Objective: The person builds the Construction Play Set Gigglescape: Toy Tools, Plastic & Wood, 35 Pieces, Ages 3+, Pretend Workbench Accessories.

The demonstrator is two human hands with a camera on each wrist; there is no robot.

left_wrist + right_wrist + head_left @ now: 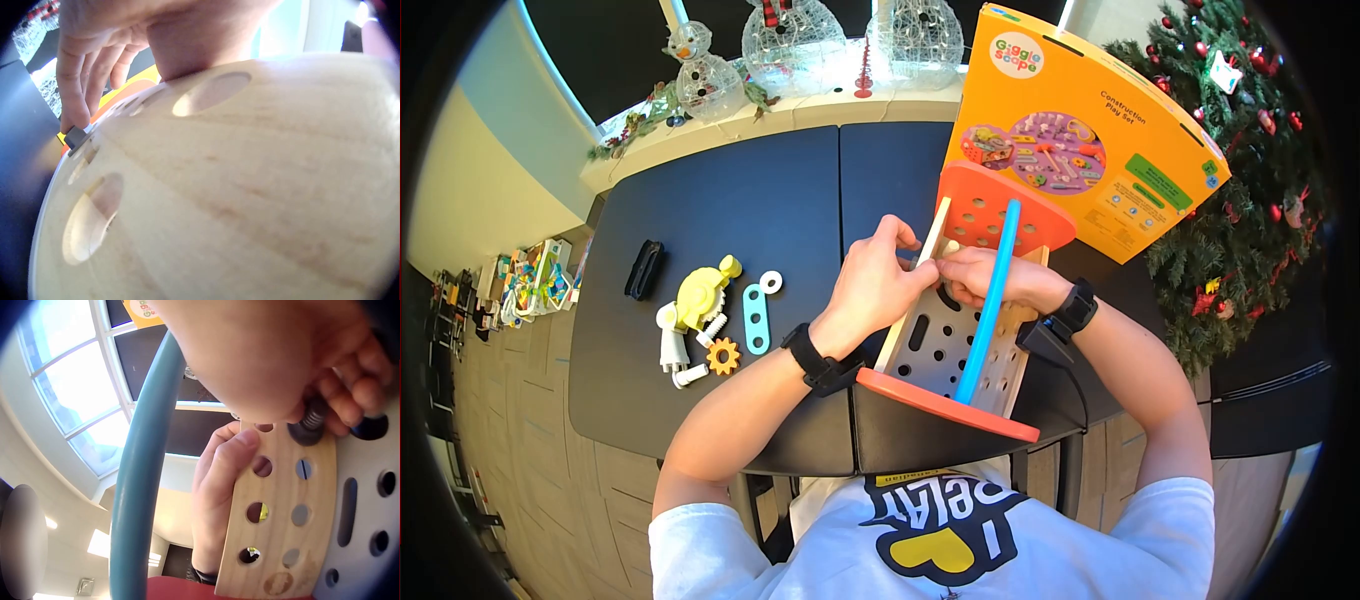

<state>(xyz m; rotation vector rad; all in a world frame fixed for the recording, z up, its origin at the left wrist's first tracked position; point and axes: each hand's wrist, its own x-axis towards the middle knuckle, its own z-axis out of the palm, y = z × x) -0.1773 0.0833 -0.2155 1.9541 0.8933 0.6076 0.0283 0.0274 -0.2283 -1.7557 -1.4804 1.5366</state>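
Observation:
A toy toolbox with coral end panels (945, 408), a blue handle bar (990, 300) and a grey perforated base stands before me. My left hand (875, 275) grips its wooden side panel (250, 181), thumb over the edge and inner face. Outside, a left fingertip touches a small grey piece (76, 139) at the panel. Inside the box, my right hand (1000, 277) reaches beneath the handle bar. Its fingers pinch a dark grey threaded bolt (314, 414) at a hole in the panel, with a round dark part against the wood. The fingers partly hide it.
Left on the black table lie a yellow toy piece (698, 298), a teal strip (755, 318), an orange gear (723, 356), a white ring (771, 282) and a black case (645, 270). A yellow-orange box (1090, 120) stands behind the toolbox, beside a decorated tree (1250, 200).

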